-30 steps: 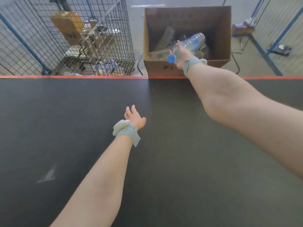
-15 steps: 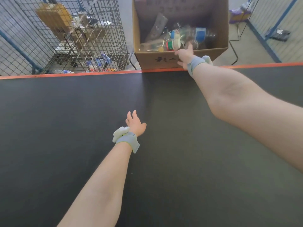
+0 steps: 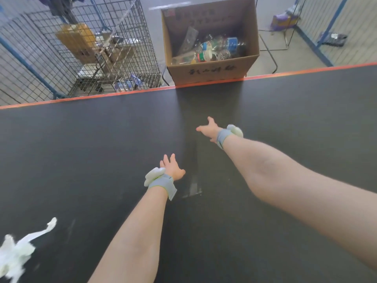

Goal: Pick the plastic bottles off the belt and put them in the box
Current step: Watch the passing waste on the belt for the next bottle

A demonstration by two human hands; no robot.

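A brown cardboard box (image 3: 212, 70) stands just beyond the belt's far orange edge, with several clear plastic bottles (image 3: 216, 49) lying inside it. The black belt (image 3: 102, 144) fills most of the view. My right hand (image 3: 208, 127) hovers over the belt short of the box, fingers spread and empty. My left hand (image 3: 171, 167) is nearer to me over the middle of the belt, also open and empty. Both wrists wear grey bands. No bottle is visible on the belt.
A crumpled white plastic scrap (image 3: 18, 252) lies on the belt at the lower left. A wire cage (image 3: 85, 58) with cardboard and clutter stands left of the box. Blue-framed mesh fencing (image 3: 326, 33) is at the far right.
My right hand let the bottle go into the box and drew back over the belt, empty. The white plastic scrap has come into view at the lower left.
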